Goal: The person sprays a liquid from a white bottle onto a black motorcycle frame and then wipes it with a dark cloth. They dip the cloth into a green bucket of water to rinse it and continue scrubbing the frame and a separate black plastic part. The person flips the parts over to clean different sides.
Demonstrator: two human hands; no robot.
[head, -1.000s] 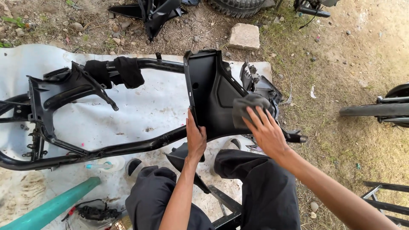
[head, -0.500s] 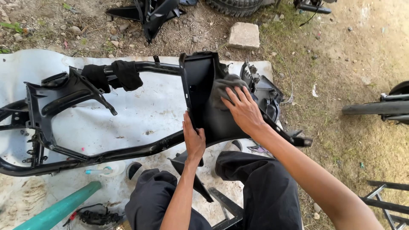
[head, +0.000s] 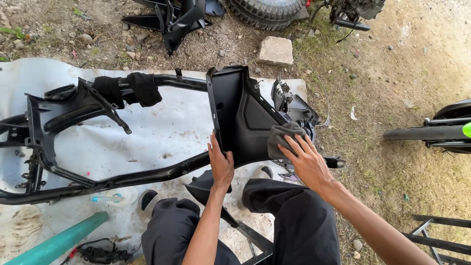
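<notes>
My left hand (head: pixel 222 166) clamps the black panel's (head: pixel 240 115) near edge; right hand (head: pixel 304 159), fingers spread, presses grey rag (head: pixel 283 136) against it.

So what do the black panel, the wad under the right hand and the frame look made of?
Black panel: likely moulded plastic, matte, thin ribbed edges. Wad under the right hand: soft grey cloth, crumpled. Frame: apparently black-painted steel tubing, glossy highlights along round tubes.

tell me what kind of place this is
Likely an outdoor, makeshift motorbike repair spot: a stripped black frame lies on a sheet over bare dirt, with a tyre and loose black panels nearby.
</notes>
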